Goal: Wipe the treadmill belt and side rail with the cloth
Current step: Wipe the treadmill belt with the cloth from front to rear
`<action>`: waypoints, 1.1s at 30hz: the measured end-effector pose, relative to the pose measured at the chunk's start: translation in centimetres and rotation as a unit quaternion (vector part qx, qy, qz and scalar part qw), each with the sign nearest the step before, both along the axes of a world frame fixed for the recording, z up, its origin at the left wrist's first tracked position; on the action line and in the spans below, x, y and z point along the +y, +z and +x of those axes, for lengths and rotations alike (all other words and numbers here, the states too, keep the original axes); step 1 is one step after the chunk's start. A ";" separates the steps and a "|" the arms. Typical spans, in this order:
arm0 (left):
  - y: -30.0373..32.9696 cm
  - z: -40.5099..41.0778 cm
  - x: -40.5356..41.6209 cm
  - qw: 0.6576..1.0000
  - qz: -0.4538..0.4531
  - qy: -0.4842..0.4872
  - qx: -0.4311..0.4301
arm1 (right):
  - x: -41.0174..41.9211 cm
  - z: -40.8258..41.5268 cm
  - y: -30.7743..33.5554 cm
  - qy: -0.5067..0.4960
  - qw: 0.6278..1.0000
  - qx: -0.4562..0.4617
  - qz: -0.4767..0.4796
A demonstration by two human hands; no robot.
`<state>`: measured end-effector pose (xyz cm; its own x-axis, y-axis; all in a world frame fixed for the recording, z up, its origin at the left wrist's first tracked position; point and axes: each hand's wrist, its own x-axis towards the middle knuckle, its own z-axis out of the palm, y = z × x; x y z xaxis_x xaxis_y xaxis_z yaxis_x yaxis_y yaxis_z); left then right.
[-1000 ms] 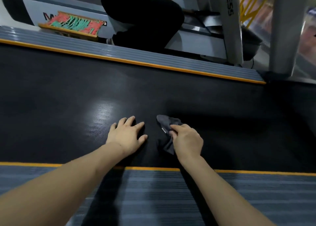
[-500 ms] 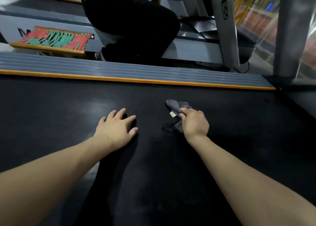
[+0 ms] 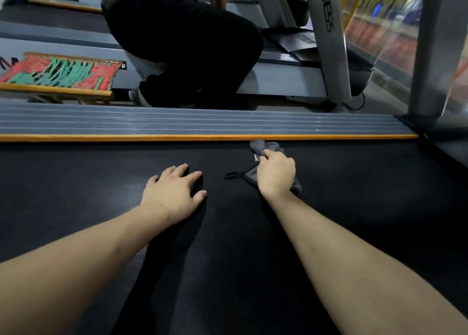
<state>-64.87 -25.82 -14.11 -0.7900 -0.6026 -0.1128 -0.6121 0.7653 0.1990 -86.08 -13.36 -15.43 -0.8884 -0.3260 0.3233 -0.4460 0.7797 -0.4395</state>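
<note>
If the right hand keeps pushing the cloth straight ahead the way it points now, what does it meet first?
Probably the orange strip edging the grey ribbed side rail. The right hand grips the grey cloth on the belt, and the cloth's far tip already appears to reach that strip.

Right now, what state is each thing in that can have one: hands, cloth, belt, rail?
left hand: flat on the belt, fingers spread, holding nothing.
right hand: grips the cloth, pressing it on the belt.
grey cloth: bunched, its far end at the orange edge strip.
treadmill belt: black, bare where visible.
far side rail: grey, ribbed; nothing rests on it.
</note>
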 end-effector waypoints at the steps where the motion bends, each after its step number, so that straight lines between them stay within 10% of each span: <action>1: 0.1 0.5 -0.6 1.000 0.006 0.013 0.000 | -1.1 1.0 0.0 0.012 1.000 0.001 0.005; 10: 0.6 6.5 -4.6 0.994 0.024 0.087 -0.061 | -7.9 9.4 -0.8 0.308 0.951 -0.009 0.003; 19: 0.9 7.5 -7.0 0.986 0.078 0.065 -0.129 | 0.4 -0.2 -0.2 0.030 0.998 0.002 0.052; 29: 1.5 7.5 -6.2 0.986 0.094 0.069 -0.118 | -11.2 11.4 -0.5 0.293 0.955 -0.011 0.042; 33: 1.3 7.6 -6.5 0.986 0.092 0.069 -0.123 | -5.7 3.9 0.1 0.171 0.981 0.043 0.083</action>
<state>-57.29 -32.29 -12.85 -0.6368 -0.6543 -0.4079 -0.7552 0.6361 0.1585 -82.20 -19.07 -15.36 -0.6895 -0.6549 0.3095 -0.7241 0.6349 -0.2695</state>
